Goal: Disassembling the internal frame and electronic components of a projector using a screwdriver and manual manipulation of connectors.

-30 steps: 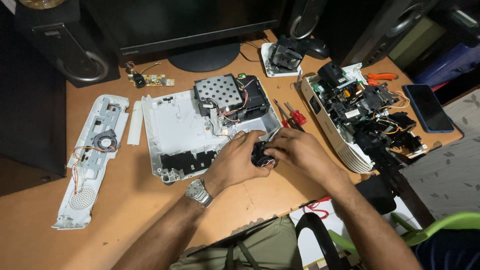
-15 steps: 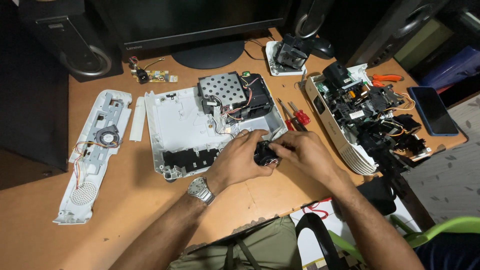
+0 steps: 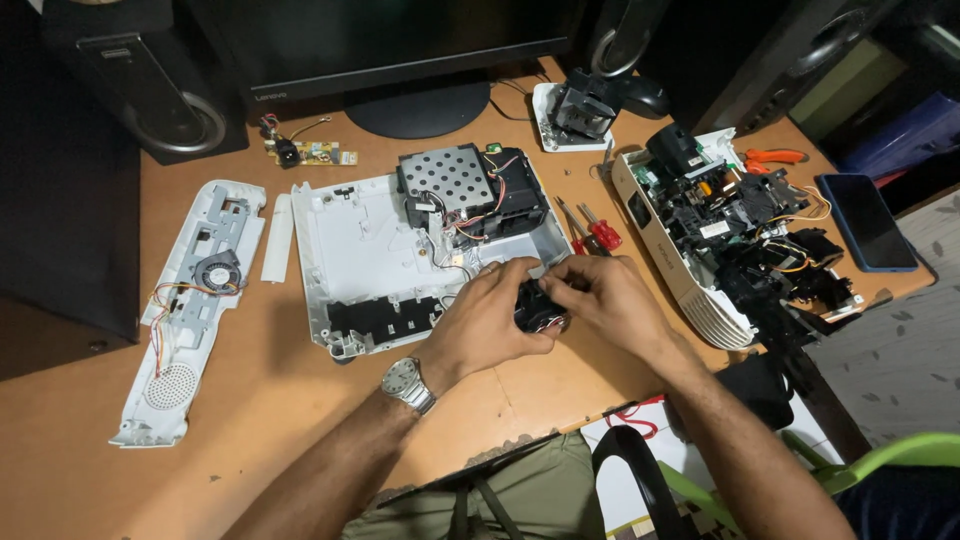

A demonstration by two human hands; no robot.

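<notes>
Between both hands, left hand point(image 3: 487, 322) and right hand point(image 3: 600, 297) are gripping black module point(image 3: 535, 306); probably light, rigid, wires fragile — hold casing.

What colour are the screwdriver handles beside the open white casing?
Red, on the screwdrivers; the head view shows them, above the right hand.

A small black part point(image 3: 538, 305) sits clasped between both hands, just off the front right corner of the opened white casing. It's dark and blocky, with thin red wires showing at its lower edge, mostly hidden by fingers.
</notes>
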